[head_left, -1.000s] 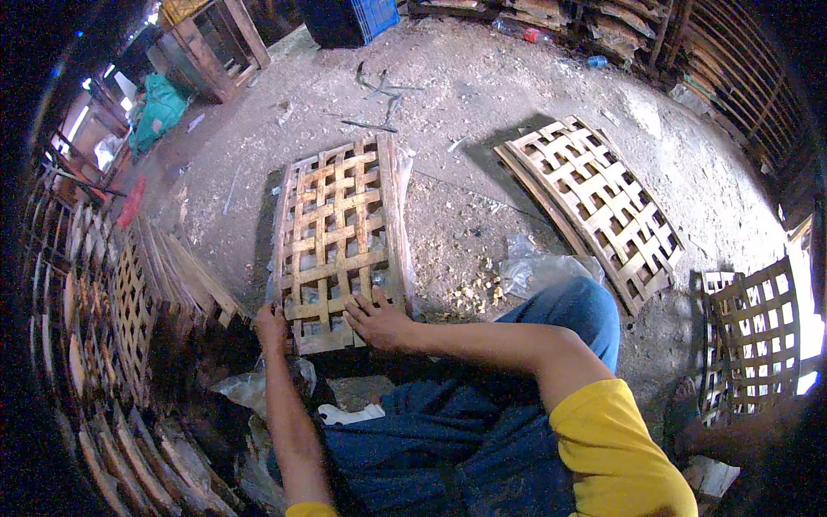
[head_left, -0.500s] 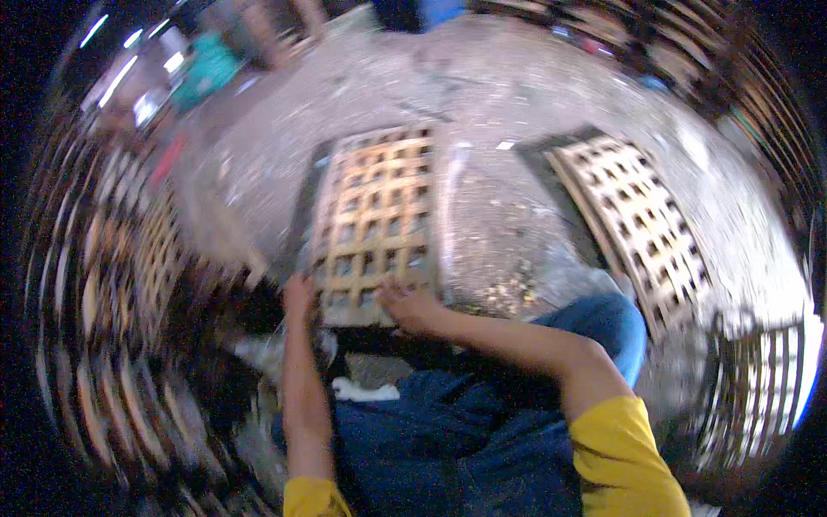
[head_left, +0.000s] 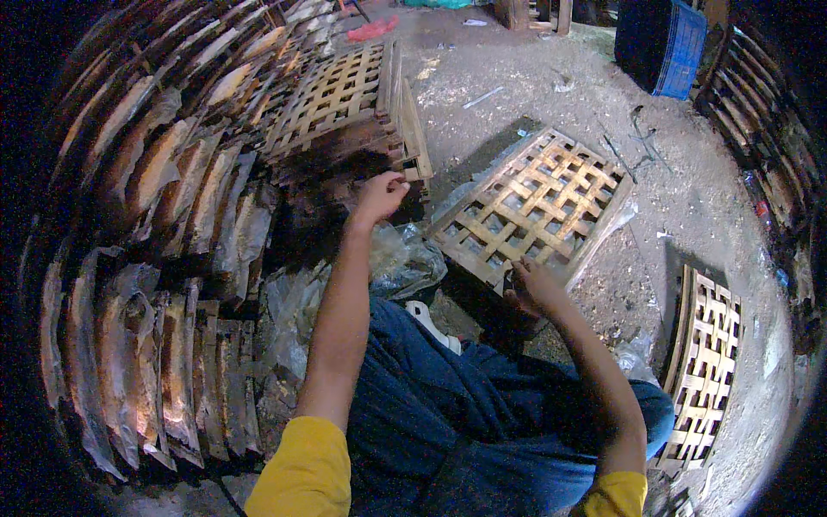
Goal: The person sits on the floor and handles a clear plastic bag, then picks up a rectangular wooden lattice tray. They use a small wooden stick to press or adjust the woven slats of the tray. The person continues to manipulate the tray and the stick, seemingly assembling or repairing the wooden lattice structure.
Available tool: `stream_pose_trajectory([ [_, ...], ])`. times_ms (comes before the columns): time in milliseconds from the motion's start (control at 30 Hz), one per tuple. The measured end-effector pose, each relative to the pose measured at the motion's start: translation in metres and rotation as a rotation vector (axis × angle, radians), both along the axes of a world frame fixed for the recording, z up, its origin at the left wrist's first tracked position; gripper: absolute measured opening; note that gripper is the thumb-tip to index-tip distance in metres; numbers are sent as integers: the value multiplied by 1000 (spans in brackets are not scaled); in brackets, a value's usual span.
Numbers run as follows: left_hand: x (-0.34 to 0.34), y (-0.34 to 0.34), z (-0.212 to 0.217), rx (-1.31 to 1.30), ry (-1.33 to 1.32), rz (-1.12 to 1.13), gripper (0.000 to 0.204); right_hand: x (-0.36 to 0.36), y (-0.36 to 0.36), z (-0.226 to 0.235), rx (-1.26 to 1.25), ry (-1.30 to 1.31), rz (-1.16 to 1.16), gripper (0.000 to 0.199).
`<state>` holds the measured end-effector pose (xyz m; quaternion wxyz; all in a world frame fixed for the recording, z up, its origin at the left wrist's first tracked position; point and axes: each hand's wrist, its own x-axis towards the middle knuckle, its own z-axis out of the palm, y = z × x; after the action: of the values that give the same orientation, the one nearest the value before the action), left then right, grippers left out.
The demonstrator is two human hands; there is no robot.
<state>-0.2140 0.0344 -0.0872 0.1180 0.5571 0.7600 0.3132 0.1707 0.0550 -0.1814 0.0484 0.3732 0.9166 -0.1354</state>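
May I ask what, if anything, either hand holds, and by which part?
Grip unclear: the right hand is at the near edge of the woven panel, the left hand beside the panel stack.

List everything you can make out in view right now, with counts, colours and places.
Middle lattice panel: 1 uppermost, tan, by the right hand
Lattice stack: count unclear, tan, upper left
Right lattice panel: 1 uppermost, pale tan, right
Layered sheets: many, brown, left
Clear plastic: count unclear, colourless, below the left hand
Blue crate: 1, blue, upper right
Red plastic: 1, red, top left
Trousers: 1 pair, blue, lower middle
Sleeves: 2, yellow, bottom
Left hand: 1, bare, beside the stack
Right hand: 1, bare, at the middle panel's near edge
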Motion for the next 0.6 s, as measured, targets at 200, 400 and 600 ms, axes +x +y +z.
stream_pose_trajectory([
  [200,-109,-7,-73,-253,51,259,67,38,19,70,-61,10,-31,66],
  [400,-103,4,-79,-733,59,142,66,124,-12,132,-17,73,-185,64],
  [600,-143,12,-86,-960,169,45,39,154,-10,136,-265,-34,-362,66],
])
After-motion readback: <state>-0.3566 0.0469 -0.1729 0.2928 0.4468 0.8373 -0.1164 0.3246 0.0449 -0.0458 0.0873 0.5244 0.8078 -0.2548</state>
